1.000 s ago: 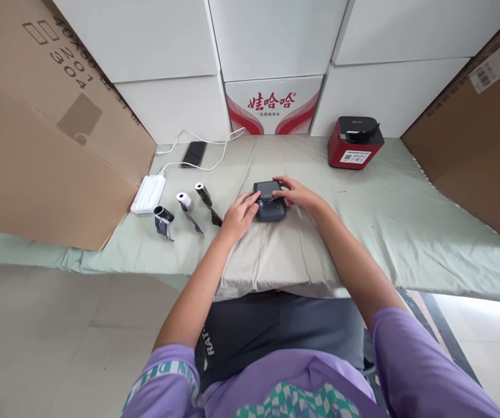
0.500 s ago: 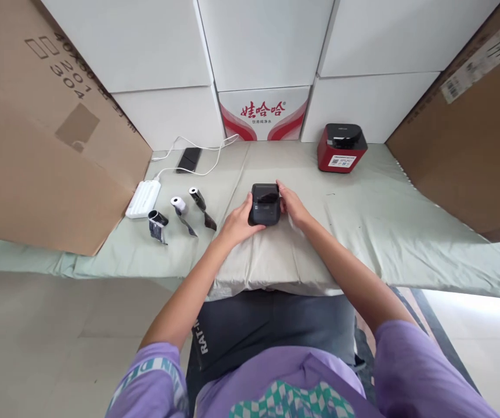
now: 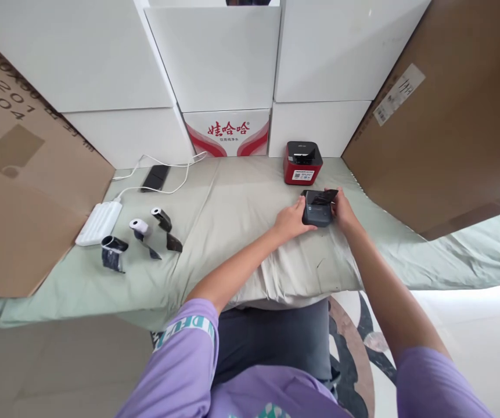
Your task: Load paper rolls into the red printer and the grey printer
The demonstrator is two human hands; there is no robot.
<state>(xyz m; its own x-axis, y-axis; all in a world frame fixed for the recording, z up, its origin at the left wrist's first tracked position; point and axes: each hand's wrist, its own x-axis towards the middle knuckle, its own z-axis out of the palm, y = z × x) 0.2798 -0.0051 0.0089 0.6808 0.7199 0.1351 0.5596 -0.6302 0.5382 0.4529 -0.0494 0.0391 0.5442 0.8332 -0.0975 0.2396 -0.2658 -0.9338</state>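
A small black label printer (image 3: pixel 317 216) sits on the cloth-covered table, just in front of a red and black box-shaped device (image 3: pixel 302 168). My left hand (image 3: pixel 291 220) grips its left side, with the thumb along the upper edge. At the right side, my right hand (image 3: pixel 343 210) is closed on the printer's edge, by a dark glossy flap (image 3: pixel 324 197) that looks like its lid, tilted up. Part of the right hand's fingers is hidden behind the flap. Far to the left stand three small rolls: a black one (image 3: pixel 114 247), a white one (image 3: pixel 140 226) and another dark one (image 3: pixel 162 217), each with a loose tail.
A white power strip (image 3: pixel 99 223) with a white cable and a black phone (image 3: pixel 155 177) lie at the back left. White boxes (image 3: pixel 227 136) wall off the back. Large cardboard boxes stand at the left (image 3: pixel 23 191) and right (image 3: pixel 445 133).
Both hands have shifted the printer to the right, in front of the red device. Its dark top flap now stands tilted at the right. The head view has turned right.
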